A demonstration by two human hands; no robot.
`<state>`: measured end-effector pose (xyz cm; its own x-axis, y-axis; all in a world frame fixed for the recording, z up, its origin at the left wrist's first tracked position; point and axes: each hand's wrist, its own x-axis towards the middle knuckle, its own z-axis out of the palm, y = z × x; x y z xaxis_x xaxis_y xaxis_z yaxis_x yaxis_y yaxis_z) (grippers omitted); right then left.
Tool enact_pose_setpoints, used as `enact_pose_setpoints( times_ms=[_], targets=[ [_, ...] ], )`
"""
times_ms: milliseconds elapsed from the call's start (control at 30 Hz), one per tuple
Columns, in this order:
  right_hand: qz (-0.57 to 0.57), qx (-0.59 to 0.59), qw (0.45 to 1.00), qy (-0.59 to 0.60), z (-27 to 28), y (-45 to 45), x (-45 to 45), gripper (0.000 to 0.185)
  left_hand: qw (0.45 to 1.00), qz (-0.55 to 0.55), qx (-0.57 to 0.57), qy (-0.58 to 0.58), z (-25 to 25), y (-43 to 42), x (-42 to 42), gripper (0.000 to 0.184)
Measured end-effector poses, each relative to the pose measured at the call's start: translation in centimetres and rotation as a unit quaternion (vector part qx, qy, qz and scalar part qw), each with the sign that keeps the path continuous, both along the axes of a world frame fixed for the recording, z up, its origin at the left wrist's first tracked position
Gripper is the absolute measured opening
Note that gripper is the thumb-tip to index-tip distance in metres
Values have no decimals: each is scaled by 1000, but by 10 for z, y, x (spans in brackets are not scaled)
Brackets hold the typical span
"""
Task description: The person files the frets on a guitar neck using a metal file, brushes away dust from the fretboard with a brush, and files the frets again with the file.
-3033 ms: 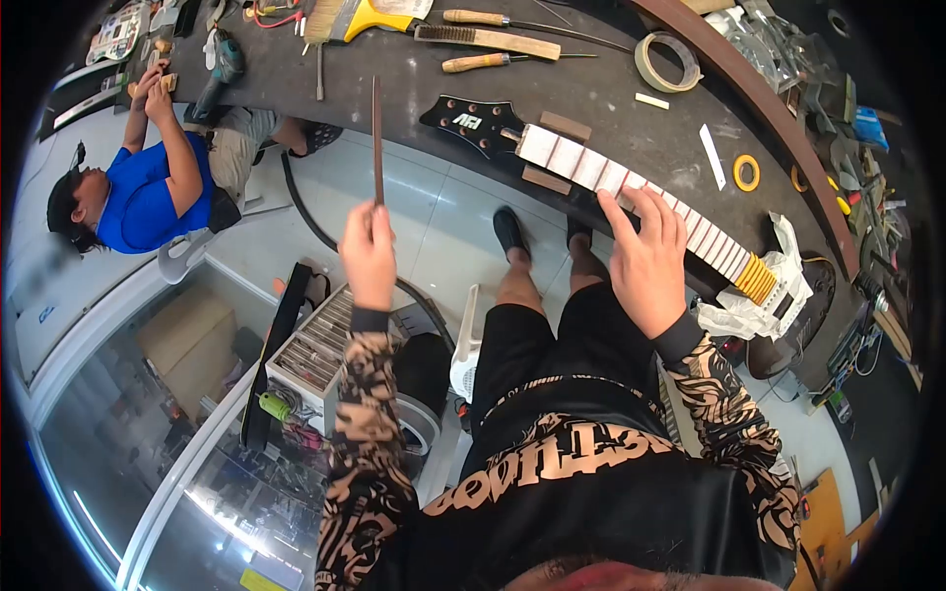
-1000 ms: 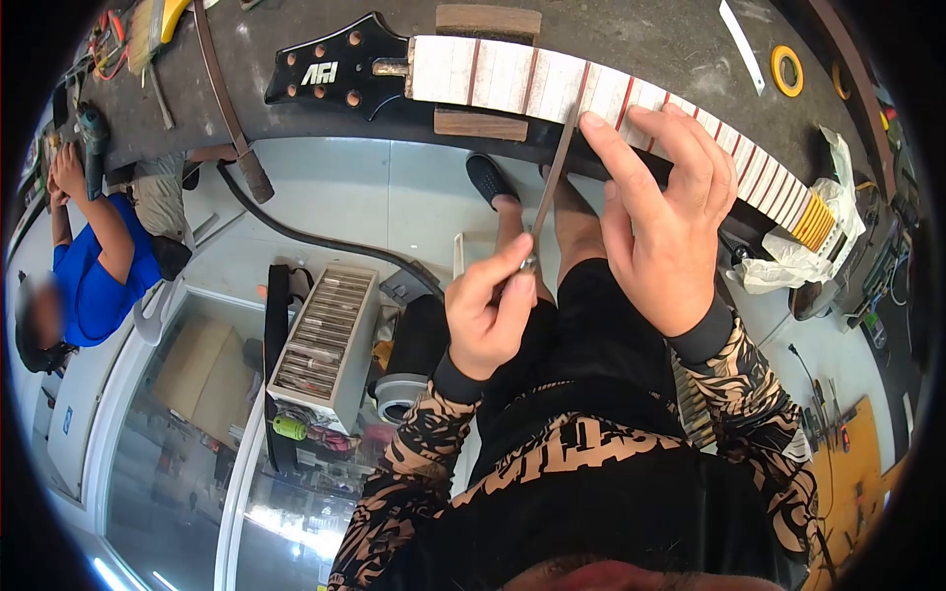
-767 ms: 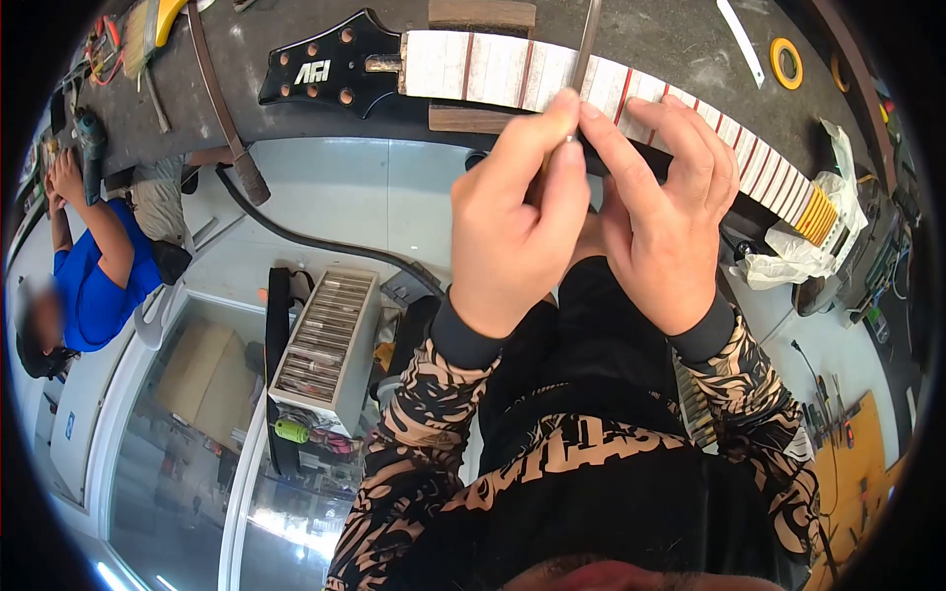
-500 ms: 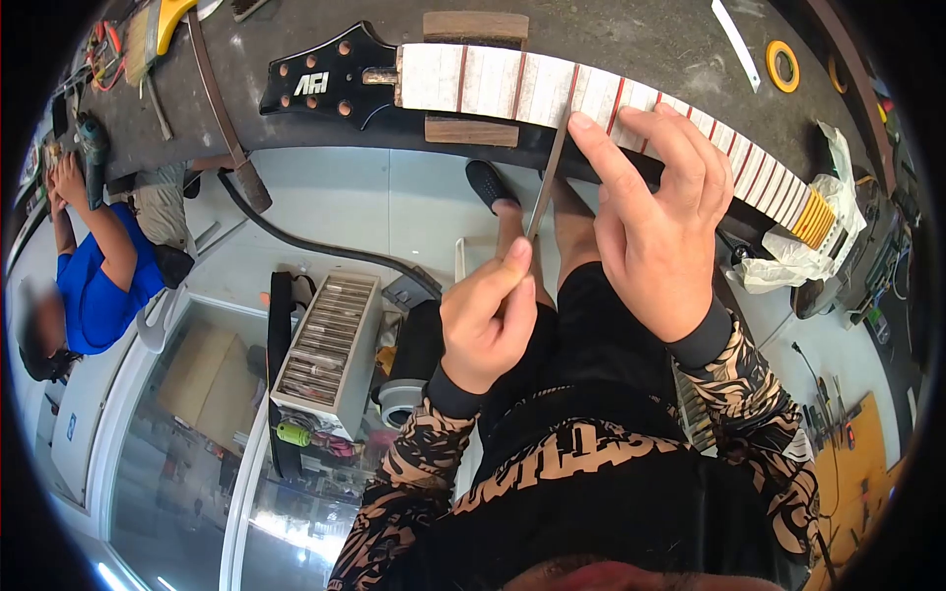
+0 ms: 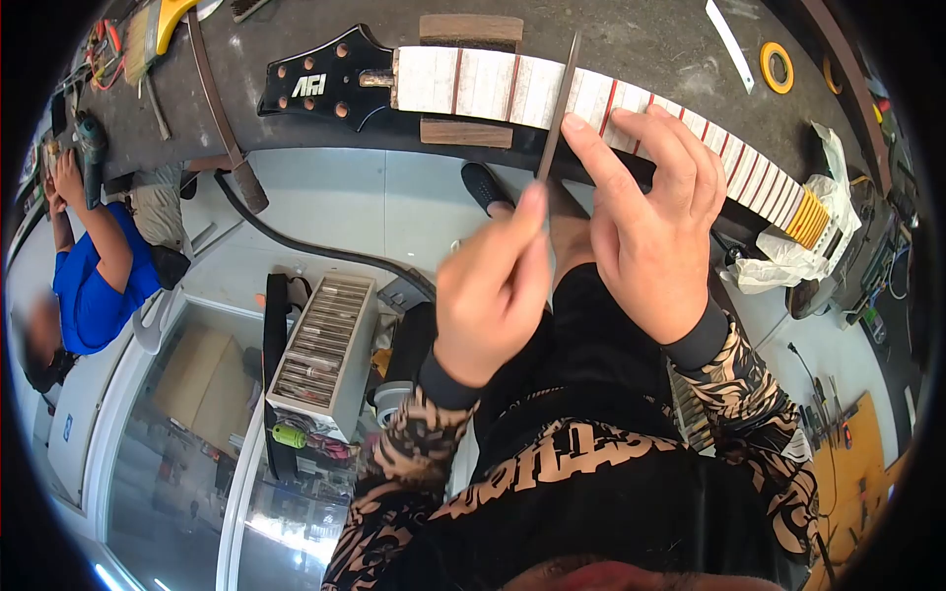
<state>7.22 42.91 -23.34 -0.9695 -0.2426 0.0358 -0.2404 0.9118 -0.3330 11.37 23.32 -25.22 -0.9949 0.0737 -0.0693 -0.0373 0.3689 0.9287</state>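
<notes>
A thin file [image 5: 559, 118] is pinched in my left hand [image 5: 493, 286]; its blade lies across the guitar neck [image 5: 483, 84] along one of the red-brown fret lines. White tape covers the fingerboard between those lines. My right hand [image 5: 655, 227] rests with fingers apart on the neck just right of the file, index fingertip beside the blade. The black headstock [image 5: 325, 81] points left. Wooden blocks [image 5: 466, 132] show on both sides of the neck near the headstock.
A dark workbench [image 5: 650, 34] runs across the top, with a yellow tape roll [image 5: 777, 67], a steel strip [image 5: 730, 47], a long tool [image 5: 219, 108] and a brush [image 5: 144, 39]. Crumpled paper [image 5: 788, 268] surrounds the guitar body. A co-worker in blue [image 5: 97, 281] sits at left.
Over three seconds my left hand brought the file onto the neck, and the long brown tool now lies on the bench. In the last half second the file moved upward across the neck.
</notes>
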Motion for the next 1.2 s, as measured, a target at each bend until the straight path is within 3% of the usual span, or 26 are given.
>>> enact_pose_setpoints(
  times_ms=[133,267,333,533,733,767,933,1033,1067,1167,1200],
  targets=[
    [-8,3,1000,24,-7,-2,2,90,998,14,33,42,-10,20,-47,53],
    [7,7,1000,-10,4,-1,-2,78,1000,-7,-19,3,2,-12,36,45],
    [-2,1,1000,6,-3,0,1,85,999,-20,-39,-2,1,-19,51,51],
    [-7,5,1000,27,-8,-2,3,89,996,1,11,85,-11,22,-48,48],
    [-5,-1,1000,25,-9,0,1,89,998,-21,-52,34,-4,-15,47,52],
    [-5,-1,1000,25,-9,0,1,89,997,-39,-67,-19,2,-20,54,44],
    [-8,6,999,32,-10,-1,1,90,994,0,-11,106,-17,23,-48,56],
    [-2,8,1000,27,-8,0,0,90,997,-5,-57,43,-3,11,-16,44],
    [-2,7,1000,24,-8,0,1,89,996,-13,-68,62,-6,2,10,46],
    [9,15,1000,-10,3,0,0,81,995,-47,-76,-35,9,-20,55,47],
    [4,10,1000,2,0,1,0,84,996,-41,-77,-5,10,-14,41,46]
  ],
)
